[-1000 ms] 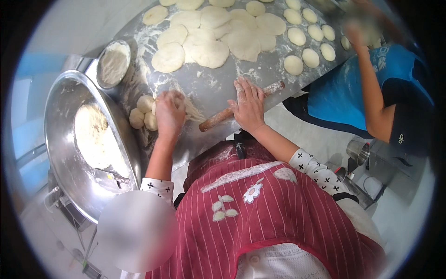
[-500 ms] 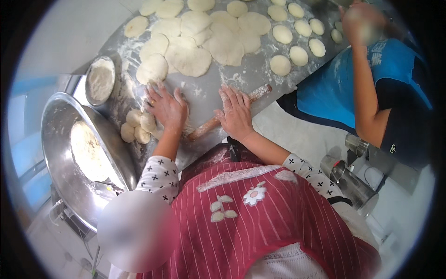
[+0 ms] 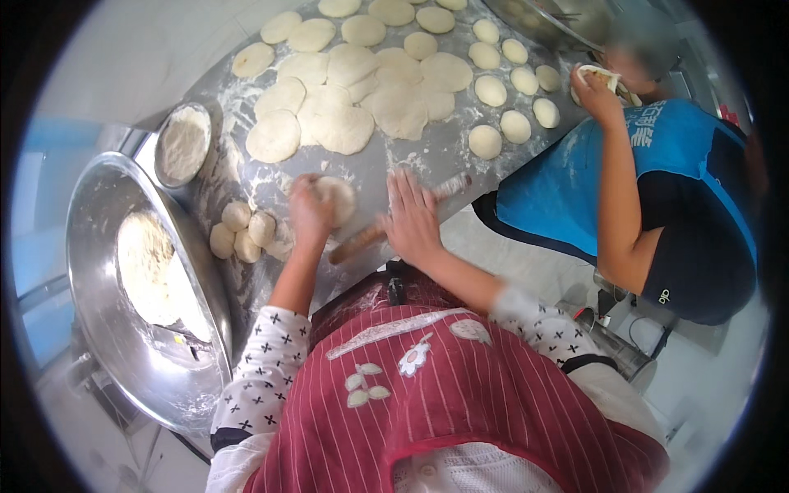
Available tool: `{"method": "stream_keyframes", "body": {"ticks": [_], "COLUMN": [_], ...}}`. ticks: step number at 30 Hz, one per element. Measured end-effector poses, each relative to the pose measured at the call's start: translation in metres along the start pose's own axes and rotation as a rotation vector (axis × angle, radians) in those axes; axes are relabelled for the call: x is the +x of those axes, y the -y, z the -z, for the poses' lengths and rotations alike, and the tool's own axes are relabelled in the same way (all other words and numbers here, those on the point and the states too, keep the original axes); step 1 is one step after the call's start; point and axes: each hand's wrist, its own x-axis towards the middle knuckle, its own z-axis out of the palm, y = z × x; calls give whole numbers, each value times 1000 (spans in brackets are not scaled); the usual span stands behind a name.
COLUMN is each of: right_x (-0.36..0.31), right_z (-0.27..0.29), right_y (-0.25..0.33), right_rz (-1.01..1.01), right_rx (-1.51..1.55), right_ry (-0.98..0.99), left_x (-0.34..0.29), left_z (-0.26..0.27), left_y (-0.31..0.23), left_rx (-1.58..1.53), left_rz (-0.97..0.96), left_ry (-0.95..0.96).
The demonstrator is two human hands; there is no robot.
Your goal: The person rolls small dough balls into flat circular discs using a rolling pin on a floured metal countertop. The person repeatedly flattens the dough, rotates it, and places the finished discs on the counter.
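On the floured grey table, my left hand (image 3: 311, 209) is curled in, its fingers closed at the left edge of a small flat dough round (image 3: 337, 197). My right hand (image 3: 411, 215) lies flat with fingers stretched out over a wooden rolling pin (image 3: 359, 242), which runs diagonally under the palm. Close to the left hand sits a cluster of several dough balls (image 3: 245, 232). Beyond both hands, large rolled-out dough sheets (image 3: 337, 115) overlap one another.
A large steel bowl (image 3: 99, 271) with dough (image 3: 148, 267) stands at left. Next to it is a small flour bowl (image 3: 182, 145). Several dough rounds (image 3: 491, 91) rest at the far right. There a co-worker in a blue apron (image 3: 559, 189) holds a filled dough wrapper (image 3: 604, 80).
My left hand has gone from flat to curled, and a dough round now shows beside it. My right hand stays on the rolling pin. The co-worker's hand has shifted, showing a filled wrapper.
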Motion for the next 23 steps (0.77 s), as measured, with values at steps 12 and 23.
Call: {"method": "stream_keyframes", "body": {"ticks": [12, 23], "right_x": [4, 127], "right_z": [-20, -44], "right_y": [-2, 9], "right_rz": [-28, 48], "right_rx": [-158, -171], "right_ry": [110, -132], "left_x": [-8, 31], "left_z": [-1, 15], "left_y": [10, -14], "left_rx": [-143, 98], "left_rz": [252, -106], "left_ry": [8, 288]}}
